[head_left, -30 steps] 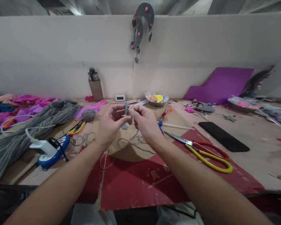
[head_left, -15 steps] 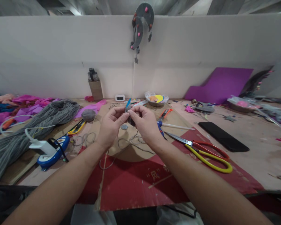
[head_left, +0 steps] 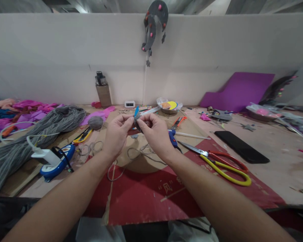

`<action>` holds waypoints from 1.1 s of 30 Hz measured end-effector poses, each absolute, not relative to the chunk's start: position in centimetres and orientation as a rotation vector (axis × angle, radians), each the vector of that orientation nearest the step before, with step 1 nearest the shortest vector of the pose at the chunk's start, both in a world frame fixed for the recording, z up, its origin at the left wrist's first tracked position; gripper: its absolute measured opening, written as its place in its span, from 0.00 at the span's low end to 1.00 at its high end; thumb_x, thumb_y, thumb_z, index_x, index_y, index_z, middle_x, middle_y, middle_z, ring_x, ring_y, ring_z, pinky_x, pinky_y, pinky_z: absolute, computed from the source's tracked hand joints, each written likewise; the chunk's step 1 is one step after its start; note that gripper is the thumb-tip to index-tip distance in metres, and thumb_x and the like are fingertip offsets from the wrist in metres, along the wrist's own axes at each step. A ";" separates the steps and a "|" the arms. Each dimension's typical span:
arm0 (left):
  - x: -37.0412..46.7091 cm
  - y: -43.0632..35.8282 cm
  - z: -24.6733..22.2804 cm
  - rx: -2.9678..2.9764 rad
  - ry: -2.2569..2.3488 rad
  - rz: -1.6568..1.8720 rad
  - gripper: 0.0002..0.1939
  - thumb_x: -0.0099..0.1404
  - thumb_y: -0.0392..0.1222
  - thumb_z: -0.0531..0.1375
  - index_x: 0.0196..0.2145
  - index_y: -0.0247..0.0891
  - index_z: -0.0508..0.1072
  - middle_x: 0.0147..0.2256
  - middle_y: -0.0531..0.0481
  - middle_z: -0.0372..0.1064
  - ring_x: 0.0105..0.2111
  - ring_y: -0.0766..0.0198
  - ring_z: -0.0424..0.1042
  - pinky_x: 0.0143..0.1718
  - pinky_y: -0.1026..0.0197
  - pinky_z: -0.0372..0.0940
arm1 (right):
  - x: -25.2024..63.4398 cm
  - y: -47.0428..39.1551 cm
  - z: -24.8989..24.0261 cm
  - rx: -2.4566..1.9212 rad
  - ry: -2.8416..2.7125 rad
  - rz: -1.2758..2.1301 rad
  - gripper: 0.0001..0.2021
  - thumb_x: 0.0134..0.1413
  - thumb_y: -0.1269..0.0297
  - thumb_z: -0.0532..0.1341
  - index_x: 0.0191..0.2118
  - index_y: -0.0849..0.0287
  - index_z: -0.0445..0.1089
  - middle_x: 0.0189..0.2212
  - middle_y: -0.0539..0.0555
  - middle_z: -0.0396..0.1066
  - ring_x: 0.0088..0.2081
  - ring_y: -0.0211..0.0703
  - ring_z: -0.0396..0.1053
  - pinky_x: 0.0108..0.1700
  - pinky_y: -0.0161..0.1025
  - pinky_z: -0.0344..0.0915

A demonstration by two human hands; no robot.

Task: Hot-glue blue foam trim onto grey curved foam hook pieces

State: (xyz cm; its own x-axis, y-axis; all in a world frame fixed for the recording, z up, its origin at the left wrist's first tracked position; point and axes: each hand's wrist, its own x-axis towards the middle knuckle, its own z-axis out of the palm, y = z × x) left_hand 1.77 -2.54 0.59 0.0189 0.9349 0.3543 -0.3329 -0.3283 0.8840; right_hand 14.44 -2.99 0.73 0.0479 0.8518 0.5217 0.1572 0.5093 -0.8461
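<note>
My left hand (head_left: 118, 134) and my right hand (head_left: 154, 132) meet above the cardboard, thumbs and fingertips pinched on a small grey piece with a blue tip (head_left: 136, 114). Most of that piece is hidden by my fingers, so its kind is unclear. On the board beneath lies a small grey scrap (head_left: 134, 136), and nearer me is a loose loop of grey yarn (head_left: 138, 154). Just right of my right hand a blue glue gun (head_left: 173, 138) shows in part, with a white glue stick (head_left: 192, 135) extending from it.
Scissors (head_left: 217, 161) with red and yellow handles and a black phone (head_left: 241, 147) lie at right. Grey yarn strands (head_left: 47, 131), a yarn ball (head_left: 95, 123), a yellow cutter (head_left: 82, 135) and a blue power strip (head_left: 58, 164) lie at left. A bottle (head_left: 103, 90) stands behind.
The view has tilted slightly. Both hands remain pinched together, and the grey piece has turned a little, its blue tip shifting left.
</note>
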 end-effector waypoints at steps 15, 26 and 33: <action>1.5 -2.4 0.3 1.340 0.861 1.549 0.11 0.58 0.47 0.65 0.31 0.37 0.70 0.27 0.53 0.72 0.26 0.64 0.74 0.29 0.60 0.74 | 14.4 -3.2 0.5 -0.954 -1.464 0.673 0.08 0.53 0.61 0.61 0.29 0.59 0.69 0.22 0.46 0.62 0.24 0.34 0.56 0.27 0.34 0.54; 1.5 -2.1 0.1 1.361 0.810 1.524 0.11 0.57 0.45 0.66 0.35 0.36 0.72 0.29 0.51 0.74 0.28 0.66 0.74 0.33 0.60 0.73 | 14.7 -3.0 0.5 -0.959 -1.465 0.666 0.07 0.53 0.61 0.60 0.30 0.59 0.68 0.23 0.46 0.63 0.25 0.34 0.56 0.28 0.35 0.55; 1.6 -2.4 0.3 1.311 0.813 1.539 0.11 0.55 0.42 0.67 0.33 0.36 0.72 0.29 0.52 0.73 0.28 0.68 0.73 0.33 0.63 0.72 | 14.7 -3.0 0.6 -0.974 -1.481 0.670 0.08 0.53 0.62 0.60 0.28 0.59 0.67 0.21 0.45 0.61 0.24 0.34 0.55 0.27 0.34 0.54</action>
